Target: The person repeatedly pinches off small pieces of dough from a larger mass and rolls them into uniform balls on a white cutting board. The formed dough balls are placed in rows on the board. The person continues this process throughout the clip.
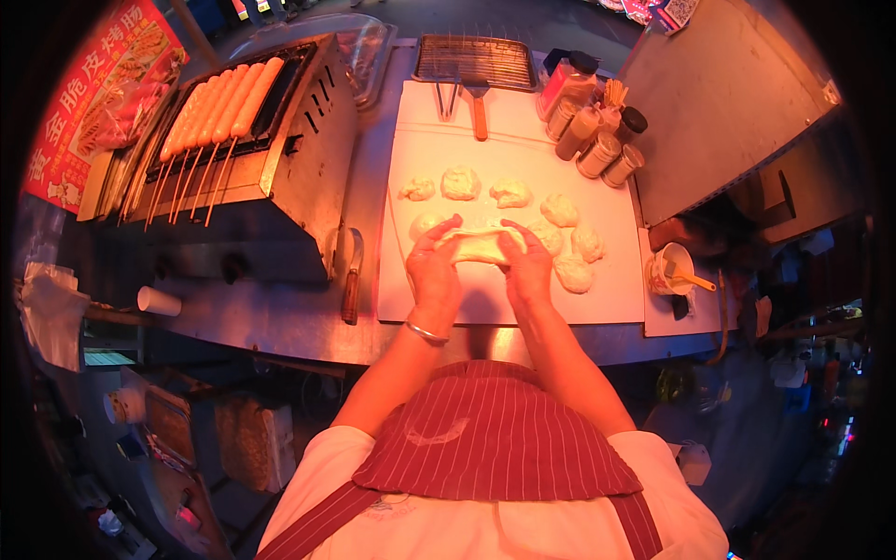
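Note:
A stretched piece of dough (481,246) spans the gap between my two hands, just above a white board (420,301). My left hand (434,269), with a bangle at the wrist, grips its left end. The right end is pinched in my right hand (526,269). Behind and to the right lie several lumps of dough, among them a round one (460,183) at the back, another (560,209) to the right and one (573,273) close beside my right hand. A lump (425,224) behind my left hand is partly hidden.
Sausages on sticks (224,105) lie on a metal grill (308,140) at left. A wooden-handled knife (352,280) rests beside it. Toward the back are a spatula (479,115), tongs (446,101) and a wire rack (476,59). Seasoning bottles (598,154) and a tub (668,269) stand right.

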Motion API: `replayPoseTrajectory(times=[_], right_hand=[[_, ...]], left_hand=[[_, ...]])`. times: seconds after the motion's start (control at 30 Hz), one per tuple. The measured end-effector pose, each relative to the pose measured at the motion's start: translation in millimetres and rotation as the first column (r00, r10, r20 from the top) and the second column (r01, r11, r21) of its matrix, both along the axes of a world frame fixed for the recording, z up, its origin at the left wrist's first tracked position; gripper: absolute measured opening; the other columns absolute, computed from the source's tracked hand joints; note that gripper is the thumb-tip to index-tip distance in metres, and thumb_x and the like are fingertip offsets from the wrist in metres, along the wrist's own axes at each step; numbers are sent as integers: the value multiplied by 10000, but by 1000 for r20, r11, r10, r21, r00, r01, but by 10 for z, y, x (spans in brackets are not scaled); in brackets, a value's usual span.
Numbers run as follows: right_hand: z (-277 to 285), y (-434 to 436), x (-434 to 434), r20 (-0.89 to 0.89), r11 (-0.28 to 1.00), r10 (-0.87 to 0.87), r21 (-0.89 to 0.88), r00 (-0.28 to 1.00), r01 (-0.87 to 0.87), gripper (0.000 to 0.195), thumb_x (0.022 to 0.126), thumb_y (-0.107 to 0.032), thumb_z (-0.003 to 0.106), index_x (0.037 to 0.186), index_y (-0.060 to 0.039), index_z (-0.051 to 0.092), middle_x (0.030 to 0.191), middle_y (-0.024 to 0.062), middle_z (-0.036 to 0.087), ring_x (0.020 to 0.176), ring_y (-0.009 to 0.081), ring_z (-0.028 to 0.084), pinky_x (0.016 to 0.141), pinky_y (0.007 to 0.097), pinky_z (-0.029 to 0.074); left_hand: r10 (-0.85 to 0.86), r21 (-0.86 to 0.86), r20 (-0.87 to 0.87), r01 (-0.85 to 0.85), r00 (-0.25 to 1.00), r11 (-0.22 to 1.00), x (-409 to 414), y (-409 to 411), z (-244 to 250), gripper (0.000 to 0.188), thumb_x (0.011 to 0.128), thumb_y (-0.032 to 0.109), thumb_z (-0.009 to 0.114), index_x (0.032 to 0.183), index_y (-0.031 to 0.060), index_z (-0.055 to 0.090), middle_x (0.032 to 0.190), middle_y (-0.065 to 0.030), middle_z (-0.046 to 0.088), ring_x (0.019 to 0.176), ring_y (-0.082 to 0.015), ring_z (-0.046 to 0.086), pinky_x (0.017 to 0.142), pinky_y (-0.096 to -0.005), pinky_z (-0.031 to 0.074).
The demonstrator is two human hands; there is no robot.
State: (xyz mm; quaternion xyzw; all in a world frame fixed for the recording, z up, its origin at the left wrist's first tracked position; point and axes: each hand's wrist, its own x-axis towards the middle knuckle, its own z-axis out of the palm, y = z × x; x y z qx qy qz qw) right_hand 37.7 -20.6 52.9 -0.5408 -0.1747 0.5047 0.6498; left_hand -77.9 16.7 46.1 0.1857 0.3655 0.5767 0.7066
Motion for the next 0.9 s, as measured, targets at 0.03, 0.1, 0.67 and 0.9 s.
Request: replayPoseTrajectory(times=[0.03,0.1,0.67,0.9], right_hand=[[-3,-11,42,-16,999,-33,11,999,33,310,892,-34,566,1200,-10,534,1058,87,603,900,146,600,720,238,520],[-47,-24,99,-49,994,-99,32,994,100,313,882,-14,569,1193,-7,537,1081,94,607,911,143,609,698,228,525],[126,-115,-20,-213,923,382,48,899,-381,414,911,-236,587,1264,-57,466,986,-9,566,848,82,536,767,250,465],[-18,-170,-238,-177,961,211,217,961,-171,431,855,-50,610,1253,2,452,1170,97,536,1015,161,562,866,289,495]], left_hand=[[-23,-11,39,23,999,1000,-45,20,-53,284,832,-91,493,1106,-65,564,1194,-176,559,1127,-223,529,960,-321,440],[-69,-30,117,73,991,997,-90,46,-131,343,850,-65,480,1191,-66,518,1253,-179,521,1154,-223,504,987,-326,415],[-524,186,-145,544,839,818,-189,-18,45,384,923,170,498,1251,-30,490,1226,-78,543,1078,-137,527,941,-282,399],[-365,113,218,348,905,931,-53,-237,-114,394,943,231,512,1257,0,455,1164,-79,545,1104,-159,507,980,-312,381]])
